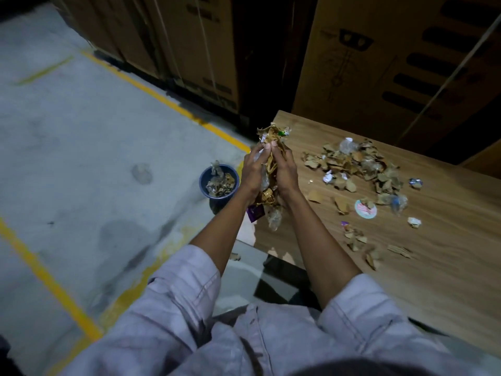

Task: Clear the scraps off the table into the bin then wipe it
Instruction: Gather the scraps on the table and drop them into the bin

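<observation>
Setting: Concrete floor with painted yellow lines; stacked cartons closed off the far side, and the light was dim.
Tabletop: Wood-grain tabletop filled the right of the scene, its left edge beside the person's forearms.
Bin: Blue bin stood on the floor just left of the tabletop's far-left corner. It already held a layer of brown and clear scraps.
Handful: A handful of torn cardboard, clear film and wrappers was held above the tabletop's left edge, near the bin but not over it. A purple wrapper hung from its near end.
Left hand: The left hand cupped the left side of the handful, fingers curved round it and fingertips meeting at the far end.
Right hand: The right hand pressed the opposite side in the same way, so the load was clamped between both palms.
Scraps on tabletop: The main pile lay toward the far side. A round lid, a crumpled paper ball and a thin trail of cardboard bits lay nearer.
Done: Judging by the bin's contents, at least one load had been cleared.
Left: The handful was not yet dropped and most of the scraps lay uncollected, so clearing appeared well short of half done. Wiping had not begun, and no cloth was in view.
</observation>
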The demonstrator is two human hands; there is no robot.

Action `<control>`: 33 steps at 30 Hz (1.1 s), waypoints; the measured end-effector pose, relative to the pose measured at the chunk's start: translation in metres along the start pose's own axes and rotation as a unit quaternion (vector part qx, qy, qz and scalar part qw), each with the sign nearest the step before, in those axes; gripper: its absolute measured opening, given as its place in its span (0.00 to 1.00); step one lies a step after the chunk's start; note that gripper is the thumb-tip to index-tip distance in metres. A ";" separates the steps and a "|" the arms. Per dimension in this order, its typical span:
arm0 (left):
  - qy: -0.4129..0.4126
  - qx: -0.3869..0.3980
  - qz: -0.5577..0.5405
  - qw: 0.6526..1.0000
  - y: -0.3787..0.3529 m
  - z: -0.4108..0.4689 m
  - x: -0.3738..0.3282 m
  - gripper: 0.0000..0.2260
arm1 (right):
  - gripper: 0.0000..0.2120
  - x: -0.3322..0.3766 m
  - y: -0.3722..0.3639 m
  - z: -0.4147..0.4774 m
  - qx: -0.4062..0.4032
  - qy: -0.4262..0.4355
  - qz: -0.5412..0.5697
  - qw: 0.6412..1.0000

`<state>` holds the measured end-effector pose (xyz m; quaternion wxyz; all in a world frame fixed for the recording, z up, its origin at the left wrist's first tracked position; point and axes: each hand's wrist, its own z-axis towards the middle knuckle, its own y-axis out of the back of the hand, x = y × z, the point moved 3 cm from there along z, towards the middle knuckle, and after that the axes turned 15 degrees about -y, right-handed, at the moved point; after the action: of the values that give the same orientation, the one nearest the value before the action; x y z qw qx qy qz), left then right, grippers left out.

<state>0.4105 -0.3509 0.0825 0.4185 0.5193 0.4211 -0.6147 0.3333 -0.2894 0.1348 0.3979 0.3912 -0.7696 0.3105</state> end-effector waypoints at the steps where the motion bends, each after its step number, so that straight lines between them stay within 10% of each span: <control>1: 0.002 0.000 0.001 1.000 0.015 0.005 0.001 0.31 | 0.11 -0.001 -0.015 -0.001 -0.001 -0.003 -0.003 1.000; 19: -0.017 -0.023 -0.022 0.999 0.191 0.188 -0.031 0.37 | 0.17 0.055 -0.231 0.135 0.045 -0.001 -0.002 0.999; 23: 0.006 -0.013 -0.068 0.998 0.222 0.237 -0.029 0.31 | 0.36 0.071 -0.274 0.173 0.049 -0.019 -0.013 0.999; 33: 0.060 0.062 -0.126 0.988 0.272 0.346 0.046 0.19 | 0.26 0.056 -0.328 0.309 0.003 -0.027 -0.030 0.999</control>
<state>0.5652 -0.7639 0.0512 0.2786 0.5226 0.4684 -0.6556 0.4764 -0.7177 0.0857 0.3848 0.4240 -0.7671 0.2894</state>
